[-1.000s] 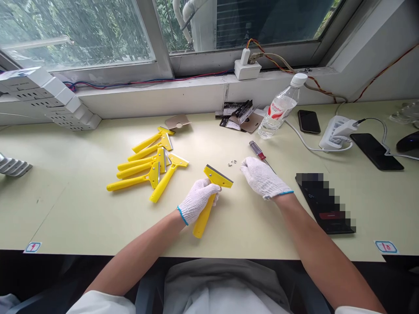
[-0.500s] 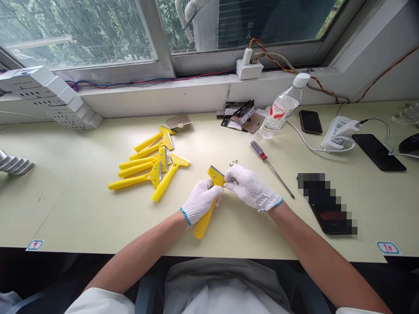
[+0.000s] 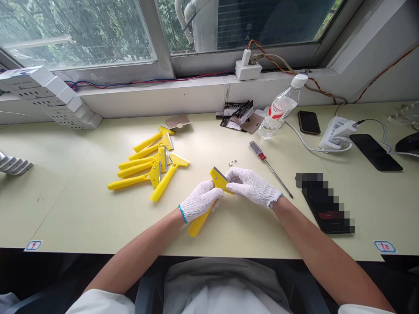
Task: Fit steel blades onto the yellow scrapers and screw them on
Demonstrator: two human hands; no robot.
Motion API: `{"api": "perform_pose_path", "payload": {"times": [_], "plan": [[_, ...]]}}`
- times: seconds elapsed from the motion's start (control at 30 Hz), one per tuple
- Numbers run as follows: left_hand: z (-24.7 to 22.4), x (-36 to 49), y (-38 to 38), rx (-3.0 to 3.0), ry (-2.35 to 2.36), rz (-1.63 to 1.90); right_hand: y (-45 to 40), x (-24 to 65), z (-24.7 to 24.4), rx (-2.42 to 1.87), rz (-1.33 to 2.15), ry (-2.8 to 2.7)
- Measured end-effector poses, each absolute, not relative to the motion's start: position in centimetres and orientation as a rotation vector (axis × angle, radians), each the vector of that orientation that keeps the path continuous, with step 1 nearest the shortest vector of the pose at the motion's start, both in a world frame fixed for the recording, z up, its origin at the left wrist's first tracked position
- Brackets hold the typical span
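Observation:
Both hands wear white knit gloves with blue cuffs. My left hand [image 3: 202, 199] is wrapped round the neck of a yellow scraper [image 3: 198, 223], whose handle points down toward the table's front edge. The scraper's head, with a dark blade edge and a small screw, tilts up and to the right. At the right end of that head my right hand [image 3: 251, 186] pinches, thumb and fingers closed on it; anything small between the fingertips is hidden. A few small screws [image 3: 232, 163] lie just beyond my right hand. A screwdriver [image 3: 262, 154] with a clear and red handle rests to the right.
Several yellow scrapers [image 3: 137, 181] lie in a group at left. Behind stand opened black boxes [image 3: 240, 115], a cardboard piece [image 3: 179, 121] and a water bottle [image 3: 280, 109]. Phones [image 3: 376, 151], a power strip [image 3: 334, 133] and cables occupy the right. White boxes [image 3: 49, 96] are stacked far left.
The scraper has turned in my left hand, its head now tilting further right and its handle end further left. My right hand has shifted slightly right, still at the head.

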State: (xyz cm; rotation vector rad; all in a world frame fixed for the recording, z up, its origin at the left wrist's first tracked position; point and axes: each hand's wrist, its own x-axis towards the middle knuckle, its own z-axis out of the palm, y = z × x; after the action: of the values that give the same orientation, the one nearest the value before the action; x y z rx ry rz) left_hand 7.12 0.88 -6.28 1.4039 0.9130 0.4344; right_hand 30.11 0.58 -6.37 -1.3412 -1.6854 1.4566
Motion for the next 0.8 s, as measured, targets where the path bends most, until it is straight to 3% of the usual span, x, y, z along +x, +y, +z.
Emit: {"api": "perform_pose_path", "payload": {"times": [0.13,0.3,0.4,0.8], "plan": [[-5.9,7.2,1.0,1.299,0.913,0.447,0.5,30.1,-6.0,-1.380,1.395,-1.679],[-5.7,7.4,1.0,1.214,0.942,0.496,0.0,29.7,-5.8,-1.304,0.696,-1.838],[-5.9,7.5,0.9,1.233,0.983,0.527,-0.3,29.5,-5.8,-1.174,0.444,-2.083],[-7.0,7.5,0.2,1.491,1.134,0.585,-0.5,28.7,-7.4,-1.213,0.164,-2.186]]}}
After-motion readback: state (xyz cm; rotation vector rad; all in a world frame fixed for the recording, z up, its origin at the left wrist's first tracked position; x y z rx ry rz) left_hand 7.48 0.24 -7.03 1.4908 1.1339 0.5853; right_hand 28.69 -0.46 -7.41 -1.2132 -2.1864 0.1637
